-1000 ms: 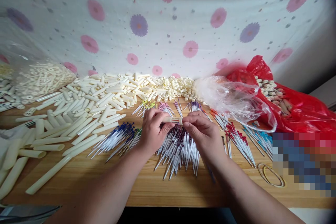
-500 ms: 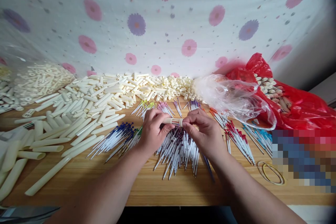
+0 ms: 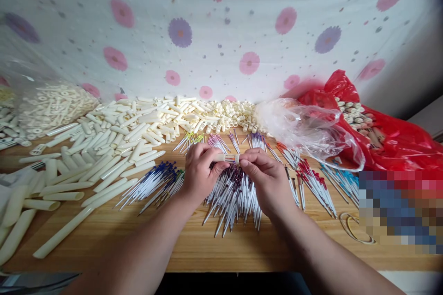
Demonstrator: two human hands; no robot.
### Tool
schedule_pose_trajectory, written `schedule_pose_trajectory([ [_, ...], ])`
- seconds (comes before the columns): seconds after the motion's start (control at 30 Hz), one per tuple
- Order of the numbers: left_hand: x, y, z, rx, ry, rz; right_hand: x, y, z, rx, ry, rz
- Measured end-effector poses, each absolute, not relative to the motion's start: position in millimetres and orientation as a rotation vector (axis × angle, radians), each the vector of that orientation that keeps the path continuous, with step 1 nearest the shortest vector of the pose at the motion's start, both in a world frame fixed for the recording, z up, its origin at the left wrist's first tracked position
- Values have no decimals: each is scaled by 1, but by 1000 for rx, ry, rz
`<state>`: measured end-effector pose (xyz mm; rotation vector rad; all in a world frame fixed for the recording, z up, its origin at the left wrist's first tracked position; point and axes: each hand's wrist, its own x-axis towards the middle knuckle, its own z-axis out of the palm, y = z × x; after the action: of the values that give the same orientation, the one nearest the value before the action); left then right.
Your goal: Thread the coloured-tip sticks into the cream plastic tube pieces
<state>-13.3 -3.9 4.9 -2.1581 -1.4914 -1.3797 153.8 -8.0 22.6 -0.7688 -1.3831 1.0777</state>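
Observation:
Above the middle of the table, my left hand is closed around a short cream pen barrel lying crosswise. A slotted window in the barrel shows coloured strips inside, orange-red and blue. My right hand pinches the barrel's right end between thumb and fingers; whether a refill is also in that pinch is hidden. Directly below both hands, a fan of white pen refills with dark purple tops lies on the wood. Blue-topped refills are left of my left hand, and red-topped ones right of my right hand.
Cream pen tubes cover the table's left and back. A clear bag of small cream parts stands at far left. At right are a clear plastic bag, a red bag and rubber bands. A flowered curtain hangs behind.
The barrel has shifted slightly left and its window now shows more colours. A dark blue refill beneath my right hand is no longer visible. Black refills beside that hand now show.

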Motion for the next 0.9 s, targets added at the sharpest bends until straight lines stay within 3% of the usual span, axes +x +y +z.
schedule_pose_trajectory([
  [0.2, -16, -1, 6, -2252, -1542, -1467, 154, -7, 25, -634, -1385, 1161],
  [0.43, -15, 6, -4, -2555, -1833, -1838, 182, -13, 32, -739, -1816, 527],
  [0.53, -12, 3, -6, -2624, -1922, -1935, 241, -12, 18, -1112, -1984, 267],
  [0.7, -5, -1, -2, -2614, -2008, -1820, 350, -10, -9, -2242, -1909, -116],
  [0.9, -2, 0, -1, -2646, -1960, -1738, 374, -6, -21, -2485, -1842, -97],
])
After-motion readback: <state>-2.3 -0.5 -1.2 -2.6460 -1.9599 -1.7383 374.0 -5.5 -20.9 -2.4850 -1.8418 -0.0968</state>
